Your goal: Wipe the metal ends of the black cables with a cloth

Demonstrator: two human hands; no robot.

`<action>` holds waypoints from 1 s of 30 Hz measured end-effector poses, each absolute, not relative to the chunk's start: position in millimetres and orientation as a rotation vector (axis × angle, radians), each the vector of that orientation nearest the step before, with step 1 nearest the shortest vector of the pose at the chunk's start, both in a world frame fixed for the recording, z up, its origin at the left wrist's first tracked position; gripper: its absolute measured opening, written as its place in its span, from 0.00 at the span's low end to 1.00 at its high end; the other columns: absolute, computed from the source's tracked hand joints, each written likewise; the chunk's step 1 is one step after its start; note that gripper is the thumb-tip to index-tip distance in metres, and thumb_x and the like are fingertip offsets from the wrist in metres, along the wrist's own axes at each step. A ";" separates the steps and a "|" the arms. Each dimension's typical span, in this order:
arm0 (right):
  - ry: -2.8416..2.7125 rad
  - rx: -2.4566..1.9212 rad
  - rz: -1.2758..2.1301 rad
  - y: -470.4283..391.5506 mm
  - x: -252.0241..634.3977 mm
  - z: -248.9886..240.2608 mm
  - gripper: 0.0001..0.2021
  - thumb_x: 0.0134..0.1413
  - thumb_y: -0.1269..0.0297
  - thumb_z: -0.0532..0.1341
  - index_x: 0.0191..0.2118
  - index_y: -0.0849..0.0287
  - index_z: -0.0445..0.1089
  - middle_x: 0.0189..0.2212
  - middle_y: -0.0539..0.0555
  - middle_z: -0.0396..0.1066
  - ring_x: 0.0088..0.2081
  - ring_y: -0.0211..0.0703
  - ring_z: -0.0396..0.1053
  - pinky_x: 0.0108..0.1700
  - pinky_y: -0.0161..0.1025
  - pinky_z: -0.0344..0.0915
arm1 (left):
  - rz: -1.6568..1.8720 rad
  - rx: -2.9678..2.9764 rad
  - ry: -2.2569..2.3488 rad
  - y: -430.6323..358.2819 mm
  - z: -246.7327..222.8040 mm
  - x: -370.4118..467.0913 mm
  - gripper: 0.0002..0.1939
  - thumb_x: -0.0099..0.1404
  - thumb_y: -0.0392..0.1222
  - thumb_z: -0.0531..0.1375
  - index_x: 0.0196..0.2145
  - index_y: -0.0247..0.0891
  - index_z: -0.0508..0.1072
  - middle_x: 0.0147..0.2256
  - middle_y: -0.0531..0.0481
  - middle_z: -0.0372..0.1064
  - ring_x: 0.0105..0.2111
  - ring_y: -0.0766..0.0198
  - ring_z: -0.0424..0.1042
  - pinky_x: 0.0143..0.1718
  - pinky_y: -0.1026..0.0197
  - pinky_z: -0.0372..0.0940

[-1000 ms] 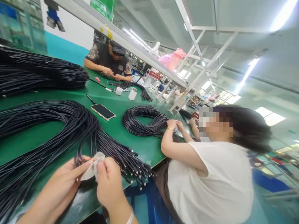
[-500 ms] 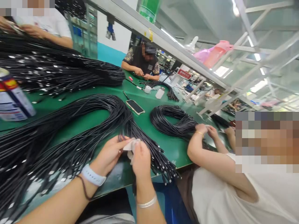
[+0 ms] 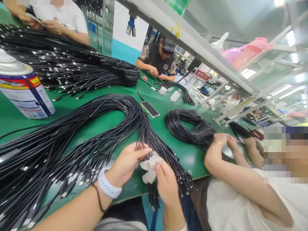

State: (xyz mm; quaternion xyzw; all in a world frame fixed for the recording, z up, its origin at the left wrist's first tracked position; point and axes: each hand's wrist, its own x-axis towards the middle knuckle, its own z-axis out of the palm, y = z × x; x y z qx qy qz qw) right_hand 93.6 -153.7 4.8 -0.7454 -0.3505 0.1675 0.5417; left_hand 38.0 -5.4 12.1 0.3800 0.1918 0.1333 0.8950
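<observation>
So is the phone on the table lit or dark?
Dark: the phone lies flat, screen up, on the green table, and its screen shows plain black.

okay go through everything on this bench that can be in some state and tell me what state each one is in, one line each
left hand: pinching a black cable end.
right hand: closed on the white cloth.
white cloth: crumpled, pressed to the cable end.
black cable bundle: looped flat on the green table, ends over the near edge.
phone: lying flat, screen dark.
spray can: upright.
small white bottle: upright.
</observation>
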 end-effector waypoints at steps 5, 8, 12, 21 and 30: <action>-0.798 -1.897 0.311 -140.9 89.7 10.2 0.14 0.65 0.58 0.49 0.36 0.57 0.68 0.32 0.53 0.68 0.35 0.43 0.65 0.39 0.38 0.61 | 0.271 0.787 0.370 -6.3 5.9 38.5 0.08 0.55 0.38 0.66 0.31 0.34 0.71 0.30 0.50 0.70 0.29 0.67 0.67 0.32 0.65 0.61; -0.750 -1.926 0.229 -132.3 88.5 7.7 0.14 0.64 0.57 0.50 0.33 0.58 0.67 0.30 0.53 0.67 0.33 0.43 0.65 0.37 0.38 0.61 | 0.293 0.809 0.361 -5.8 3.1 38.7 0.09 0.54 0.38 0.66 0.32 0.34 0.71 0.31 0.50 0.71 0.30 0.67 0.68 0.34 0.65 0.62; -0.504 -1.708 0.315 -116.2 91.0 0.9 0.15 0.62 0.56 0.52 0.30 0.59 0.67 0.25 0.50 0.66 0.27 0.40 0.64 0.29 0.35 0.60 | 0.320 0.853 0.373 -5.0 3.5 37.7 0.07 0.54 0.38 0.66 0.30 0.35 0.71 0.29 0.50 0.71 0.29 0.67 0.67 0.33 0.65 0.61; -0.304 -1.298 0.439 -139.1 108.1 -8.5 0.12 0.55 0.56 0.60 0.31 0.61 0.70 0.25 0.52 0.68 0.27 0.41 0.65 0.30 0.36 0.63 | 0.345 0.851 0.405 -6.3 5.6 36.6 0.08 0.53 0.39 0.67 0.30 0.35 0.72 0.30 0.49 0.71 0.32 0.65 0.68 0.36 0.63 0.61; -0.749 -1.745 0.482 -169.9 100.8 4.7 0.18 0.62 0.55 0.54 0.23 0.59 0.62 0.22 0.49 0.60 0.26 0.39 0.59 0.28 0.35 0.57 | 0.337 0.818 0.417 -7.7 6.9 39.2 0.09 0.52 0.39 0.68 0.29 0.34 0.72 0.30 0.49 0.72 0.31 0.65 0.69 0.36 0.64 0.61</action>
